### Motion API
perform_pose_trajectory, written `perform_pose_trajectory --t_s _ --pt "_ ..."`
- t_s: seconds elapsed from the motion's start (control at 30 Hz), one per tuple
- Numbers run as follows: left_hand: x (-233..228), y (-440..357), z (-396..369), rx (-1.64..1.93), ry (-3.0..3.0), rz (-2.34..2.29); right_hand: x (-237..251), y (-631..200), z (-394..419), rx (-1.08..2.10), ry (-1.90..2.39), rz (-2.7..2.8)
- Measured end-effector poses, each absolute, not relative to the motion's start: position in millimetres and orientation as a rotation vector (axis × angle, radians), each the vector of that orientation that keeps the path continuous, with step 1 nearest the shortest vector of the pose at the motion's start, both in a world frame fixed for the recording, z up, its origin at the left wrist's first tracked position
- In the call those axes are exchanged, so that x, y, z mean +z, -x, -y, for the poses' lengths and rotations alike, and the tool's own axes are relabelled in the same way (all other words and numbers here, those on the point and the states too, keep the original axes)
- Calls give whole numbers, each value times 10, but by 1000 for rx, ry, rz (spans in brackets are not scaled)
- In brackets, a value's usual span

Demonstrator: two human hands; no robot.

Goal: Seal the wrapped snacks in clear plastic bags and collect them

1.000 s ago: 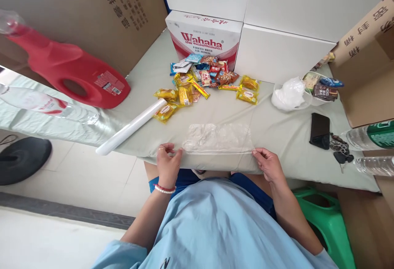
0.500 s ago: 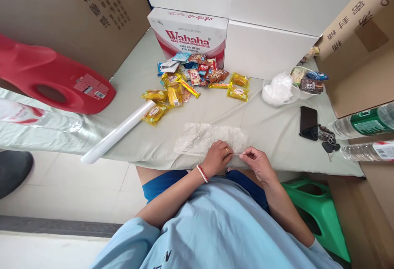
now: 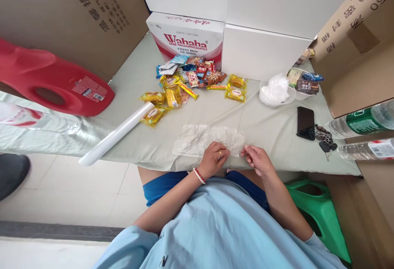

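Observation:
A thin, clear plastic bag (image 3: 193,138) lies flattened and wrinkled near the table's front edge. My left hand (image 3: 214,159), wearing a ring and a bead bracelet, rests over its lower edge with the fingertips pinched on the film. At the bag's right corner, my right hand (image 3: 257,160) has thumb and forefinger pressed together on the edge. A small gap separates the two hands. Beyond the bag lie yellow-wrapped cakes (image 3: 174,96) and a heap of small snack packets (image 3: 192,74).
Left of the bag lies a white roll (image 3: 117,133), with a red jug (image 3: 58,80) behind it. To the right are a tub with a white bag (image 3: 275,90), a phone (image 3: 305,123), keys (image 3: 325,140) and bottles (image 3: 366,119). A Wahaha carton (image 3: 186,35) stands behind the snacks.
My right hand has shifted slightly away from my left along the bag's edge, its fingers curling in more. My left hand stays on the bag. The whole view has shifted a little.

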State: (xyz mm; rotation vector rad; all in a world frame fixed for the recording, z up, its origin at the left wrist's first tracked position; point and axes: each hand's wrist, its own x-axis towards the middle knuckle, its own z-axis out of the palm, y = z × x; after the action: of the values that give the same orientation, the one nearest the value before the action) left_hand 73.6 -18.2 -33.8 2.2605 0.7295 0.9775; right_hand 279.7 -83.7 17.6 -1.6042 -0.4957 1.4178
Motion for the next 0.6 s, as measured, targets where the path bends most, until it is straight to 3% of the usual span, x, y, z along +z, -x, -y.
perform_pose_trajectory --t_s 0.37,0.6 --pt "-327 -706 238 1008 -2391 -630 103 -2771 828 1331 1578 496" --pt "-60 -719 318 963 -1851 -780 133 -2707 880 1308 1458 621"
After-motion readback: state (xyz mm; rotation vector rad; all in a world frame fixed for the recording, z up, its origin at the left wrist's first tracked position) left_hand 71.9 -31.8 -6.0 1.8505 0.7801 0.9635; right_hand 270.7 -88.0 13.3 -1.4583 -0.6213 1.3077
